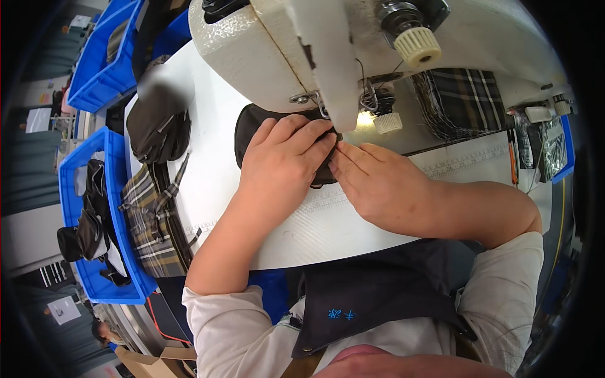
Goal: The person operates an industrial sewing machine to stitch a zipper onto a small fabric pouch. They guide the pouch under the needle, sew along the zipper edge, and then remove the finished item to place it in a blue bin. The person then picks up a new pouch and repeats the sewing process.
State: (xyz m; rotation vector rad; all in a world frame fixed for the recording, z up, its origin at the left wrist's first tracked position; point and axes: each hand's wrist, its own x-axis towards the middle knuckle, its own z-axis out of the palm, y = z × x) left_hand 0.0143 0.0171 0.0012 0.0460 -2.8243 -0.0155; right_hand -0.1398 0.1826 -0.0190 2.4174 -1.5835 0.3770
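A dark brown fabric piece (247, 129) lies on the white sewing table (296, 233), its far edge beneath the head of a white sewing machine (252, 47). My left hand (283, 160) rests on top of it, fingers stretched out and pressing it down, with the thumb hidden. From the right, my right hand (372, 176) pinches the fabric's edge, fingers together, close to my left fingertips. Both hands are just in front of the presser area, where a small lamp glows. My fingers hide the needle point and the seam.
Folded plaid cloth (463, 104) lies right of the machine head. Left stand a dark pouch (161, 126), more plaid fabric (154, 227) and a blue bin (113, 214) of dark pieces. A printed ruler strip (454, 160) crosses the table; pencils (513, 160) lie at its right edge.
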